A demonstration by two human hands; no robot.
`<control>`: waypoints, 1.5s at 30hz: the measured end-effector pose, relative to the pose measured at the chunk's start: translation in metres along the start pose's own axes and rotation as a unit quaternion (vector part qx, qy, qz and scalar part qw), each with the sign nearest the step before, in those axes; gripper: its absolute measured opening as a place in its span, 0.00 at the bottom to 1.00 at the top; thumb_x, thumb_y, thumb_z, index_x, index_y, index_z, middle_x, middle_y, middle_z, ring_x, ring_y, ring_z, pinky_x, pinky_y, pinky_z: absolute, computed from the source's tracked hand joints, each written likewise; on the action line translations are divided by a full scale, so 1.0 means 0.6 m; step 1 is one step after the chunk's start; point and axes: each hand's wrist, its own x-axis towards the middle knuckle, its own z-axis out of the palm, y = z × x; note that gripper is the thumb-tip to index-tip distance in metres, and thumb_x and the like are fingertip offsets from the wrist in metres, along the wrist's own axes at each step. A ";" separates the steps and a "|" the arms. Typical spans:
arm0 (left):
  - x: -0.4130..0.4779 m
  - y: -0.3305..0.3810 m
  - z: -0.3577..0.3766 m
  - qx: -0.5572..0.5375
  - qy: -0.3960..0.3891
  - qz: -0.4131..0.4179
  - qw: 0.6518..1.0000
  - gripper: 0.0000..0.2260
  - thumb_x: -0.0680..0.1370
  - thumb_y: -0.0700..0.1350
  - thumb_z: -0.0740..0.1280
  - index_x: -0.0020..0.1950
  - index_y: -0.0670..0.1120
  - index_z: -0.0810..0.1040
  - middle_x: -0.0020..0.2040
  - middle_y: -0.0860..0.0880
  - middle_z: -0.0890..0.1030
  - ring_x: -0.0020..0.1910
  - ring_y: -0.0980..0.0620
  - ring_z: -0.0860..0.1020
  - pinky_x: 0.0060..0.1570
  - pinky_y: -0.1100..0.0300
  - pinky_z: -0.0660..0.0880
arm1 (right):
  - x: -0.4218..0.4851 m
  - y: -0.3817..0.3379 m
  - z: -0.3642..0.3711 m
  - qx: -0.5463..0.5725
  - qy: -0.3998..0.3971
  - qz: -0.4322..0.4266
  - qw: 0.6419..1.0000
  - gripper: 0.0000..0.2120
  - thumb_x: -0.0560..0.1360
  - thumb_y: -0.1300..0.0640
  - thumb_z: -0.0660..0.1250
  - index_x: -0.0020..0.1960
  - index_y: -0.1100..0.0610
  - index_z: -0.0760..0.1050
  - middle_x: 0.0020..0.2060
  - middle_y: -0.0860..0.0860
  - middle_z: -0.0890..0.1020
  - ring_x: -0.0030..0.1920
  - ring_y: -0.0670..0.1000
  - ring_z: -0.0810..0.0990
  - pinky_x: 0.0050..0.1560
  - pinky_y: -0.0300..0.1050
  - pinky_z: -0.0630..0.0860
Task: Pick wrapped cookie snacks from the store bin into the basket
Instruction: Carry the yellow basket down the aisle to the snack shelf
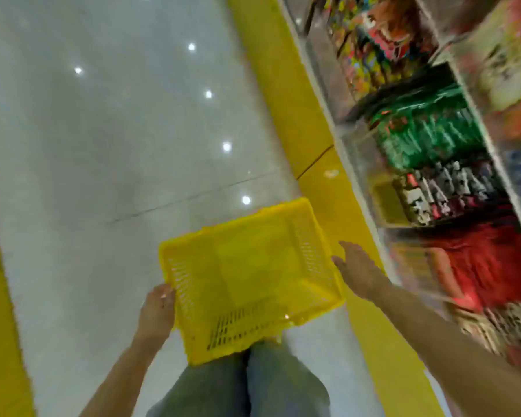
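Left hand [158, 308] grips basket [238, 326] by left rim, mouth up to receive. Basket appears empty. Right hand [358, 269] fingers straight, holding nothing, beside right rim: free for picking. Wrapped snacks [445, 191] beyond in store bins [361, 164]; cookie type blurred.

1 view only, from a camera worn on the person's head; it faces forward and steeply down, so the person's legs [241, 386] sit at the bottom edge and the pale floor [103, 145] runs away to the top; the frame is rolled, so the yellow floor strip [283, 85] and the shelf of clear bins [433, 152] slant from top middle to lower right; the lens is wide (the right side is smeared with blur); closest to it are the left forearm [118, 377] and right forearm [448, 341], reaching in from the bottom corners, and the basket [253, 266] in the lower middle.
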 end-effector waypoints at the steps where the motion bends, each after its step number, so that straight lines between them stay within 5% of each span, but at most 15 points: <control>1: 0.017 -0.030 0.019 0.015 -0.010 -0.013 1.000 0.18 0.81 0.46 0.58 0.63 0.34 0.73 0.61 0.33 0.75 0.61 0.36 0.73 0.54 0.53 0.66 | 0.032 -0.003 0.026 0.012 0.012 0.005 1.000 0.25 0.80 0.54 0.56 0.72 0.66 0.56 0.71 0.62 0.62 0.71 0.59 0.61 0.66 0.43 0.52; 4: 0.079 -0.118 0.072 0.023 0.000 -0.089 0.996 0.20 0.82 0.44 0.56 0.70 0.34 0.64 0.70 0.34 0.67 0.69 0.37 0.65 0.64 0.51 0.60 | 0.116 0.003 0.099 0.060 0.056 0.058 0.995 0.30 0.78 0.57 0.61 0.72 0.71 0.52 0.71 0.67 0.59 0.72 0.62 0.57 0.69 0.46 0.51; 8: 0.123 -0.187 0.129 -0.029 -0.029 -0.121 0.992 0.18 0.82 0.45 0.53 0.62 0.32 0.69 0.61 0.31 0.73 0.60 0.34 0.73 0.52 0.51 0.67 | 0.169 0.026 0.187 0.066 0.046 0.122 0.989 0.38 0.77 0.56 0.64 0.71 0.75 0.45 0.71 0.71 0.53 0.73 0.64 0.54 0.71 0.48 0.50; 10: 0.138 -0.204 0.149 -0.053 -0.030 -0.130 0.990 0.18 0.82 0.46 0.53 0.54 0.30 0.71 0.55 0.27 0.75 0.55 0.31 0.74 0.51 0.45 0.70 | 0.187 0.033 0.208 0.110 0.069 0.164 0.978 0.36 0.76 0.56 0.66 0.70 0.75 0.50 0.69 0.72 0.60 0.70 0.66 0.60 0.68 0.52 0.56; 16: 0.140 -0.195 0.130 -0.111 0.020 -0.156 0.981 0.20 0.82 0.50 0.55 0.62 0.33 0.70 0.59 0.32 0.75 0.59 0.36 0.74 0.57 0.47 0.70 | 0.191 0.033 0.187 0.179 0.041 0.243 0.952 0.30 0.78 0.47 0.59 0.65 0.73 0.64 0.64 0.71 0.68 0.65 0.66 0.68 0.61 0.54 0.65; 22: 0.069 -0.146 -0.021 -0.081 0.054 -0.087 0.991 0.22 0.82 0.52 0.52 0.59 0.35 0.73 0.58 0.33 0.76 0.58 0.36 0.74 0.58 0.46 0.68 | 0.074 -0.057 0.100 0.223 0.123 0.216 0.943 0.26 0.80 0.48 0.55 0.58 0.72 0.70 0.59 0.71 0.73 0.61 0.67 0.71 0.55 0.53 0.66; 27: -0.009 -0.075 -0.188 -0.072 0.121 -0.049 0.989 0.22 0.82 0.51 0.51 0.55 0.33 0.74 0.55 0.30 0.76 0.57 0.33 0.73 0.54 0.47 0.66 | -0.060 -0.159 -0.032 0.239 0.177 0.164 0.941 0.25 0.81 0.48 0.52 0.44 0.69 0.73 0.46 0.70 0.77 0.50 0.67 0.75 0.44 0.52 0.65; 36: -0.038 0.099 -0.463 -0.097 0.247 0.069 0.962 0.19 0.83 0.46 0.53 0.45 0.33 0.74 0.48 0.29 0.77 0.51 0.32 0.75 0.47 0.45 0.68 | -0.149 -0.332 -0.254 0.259 0.242 0.032 0.935 0.29 0.79 0.42 0.49 0.49 0.65 0.78 0.43 0.66 0.79 0.48 0.65 0.77 0.40 0.49 0.64; 38: -0.024 0.153 -0.512 -0.103 0.261 0.084 0.956 0.19 0.83 0.46 0.53 0.46 0.33 0.74 0.49 0.28 0.76 0.51 0.32 0.75 0.47 0.45 0.68 | -0.143 -0.371 -0.315 0.270 0.258 0.009 0.928 0.28 0.79 0.42 0.49 0.41 0.63 0.75 0.40 0.66 0.78 0.46 0.65 0.77 0.39 0.49 0.63; 42: 0.015 0.262 -0.606 -0.120 0.282 0.105 0.946 0.21 0.83 0.47 0.52 0.50 0.29 0.74 0.52 0.26 0.75 0.54 0.31 0.74 0.51 0.44 0.67 | -0.105 -0.449 -0.447 0.273 0.277 -0.015 0.921 0.25 0.80 0.44 0.50 0.46 0.63 0.75 0.43 0.67 0.77 0.46 0.64 0.75 0.44 0.52 0.67; 45: 0.044 0.337 -0.669 -0.117 0.306 0.123 0.937 0.22 0.83 0.46 0.52 0.50 0.27 0.72 0.52 0.24 0.74 0.53 0.29 0.73 0.50 0.44 0.66 | -0.064 -0.509 -0.542 0.265 0.293 -0.051 0.917 0.22 0.80 0.43 0.50 0.31 0.51 0.62 0.32 0.58 0.70 0.37 0.55 0.69 0.41 0.48 0.61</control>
